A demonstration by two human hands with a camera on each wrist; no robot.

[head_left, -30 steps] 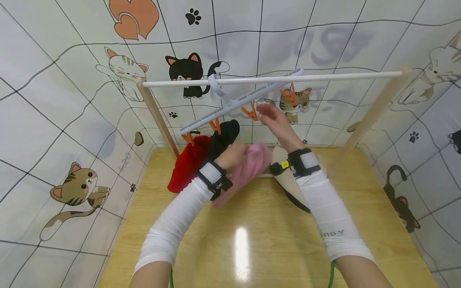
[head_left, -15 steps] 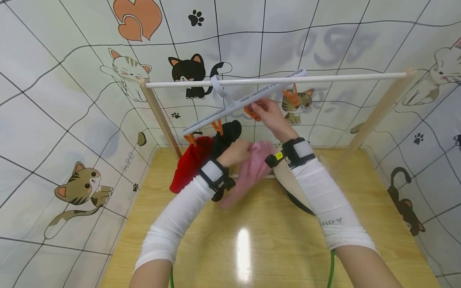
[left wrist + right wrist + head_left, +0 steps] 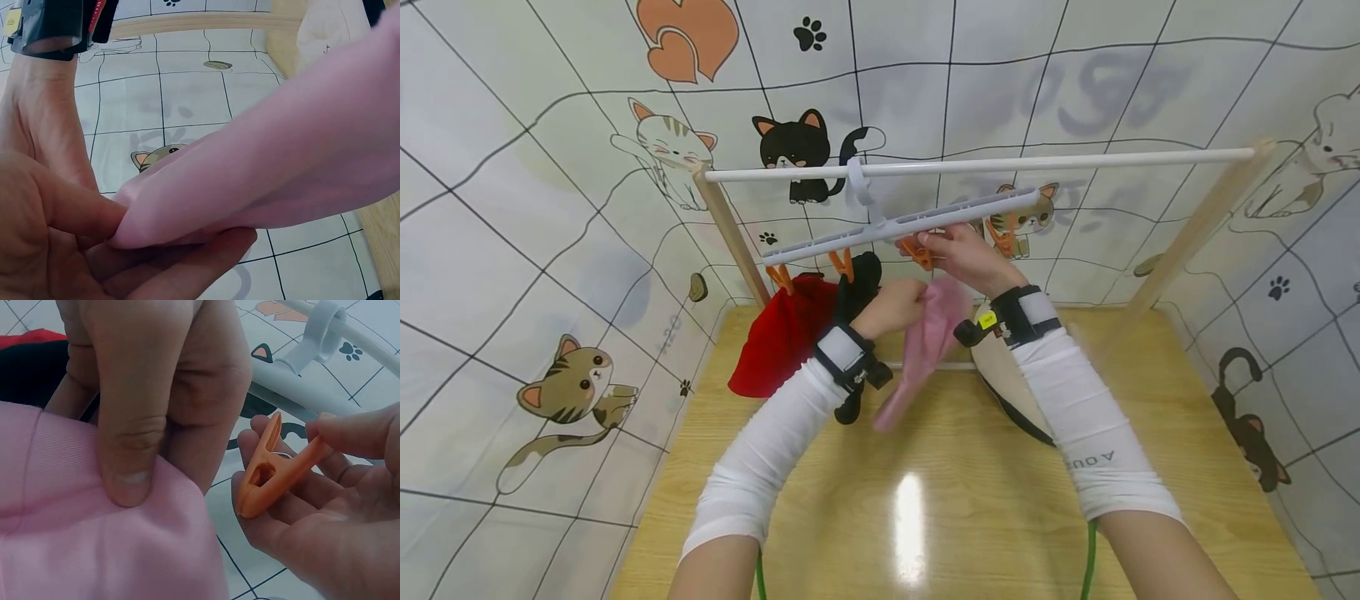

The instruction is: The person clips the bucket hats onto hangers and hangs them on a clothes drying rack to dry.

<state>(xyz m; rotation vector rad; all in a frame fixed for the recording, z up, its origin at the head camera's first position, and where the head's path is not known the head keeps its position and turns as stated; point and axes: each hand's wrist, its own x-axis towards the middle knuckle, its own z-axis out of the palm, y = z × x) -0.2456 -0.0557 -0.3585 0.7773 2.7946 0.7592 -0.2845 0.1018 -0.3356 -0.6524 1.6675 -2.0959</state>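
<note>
My left hand (image 3: 891, 308) pinches a pink cloth item (image 3: 936, 321) between thumb and fingers; the cloth hangs down towards the table. In the left wrist view the pink cloth (image 3: 275, 150) stretches away from the fingertips. Just right of it, my right hand (image 3: 973, 260) pinches an orange clip (image 3: 275, 469) with thumb on one handle and fingers behind the other. The clip's jaws look closed, with no cloth in them. It hangs from a pale grey hanger (image 3: 895, 227). Orange clips on the hanger's left half hold a red cloth item (image 3: 778, 346) and a black one (image 3: 859, 287).
The hanger hooks over a white rod (image 3: 1075, 161) between wooden posts (image 3: 733, 237). Another orange clip (image 3: 1002, 237) dangles near its right end. A beige item with a dark edge (image 3: 1011, 383) lies on the wooden table (image 3: 970, 508), partly behind my right forearm.
My right hand has reached left to the orange clip and taken hold of it. The hanger's right end has swung down and nearer. The red cloth has shifted left; my left hand still holds the pink cloth.
</note>
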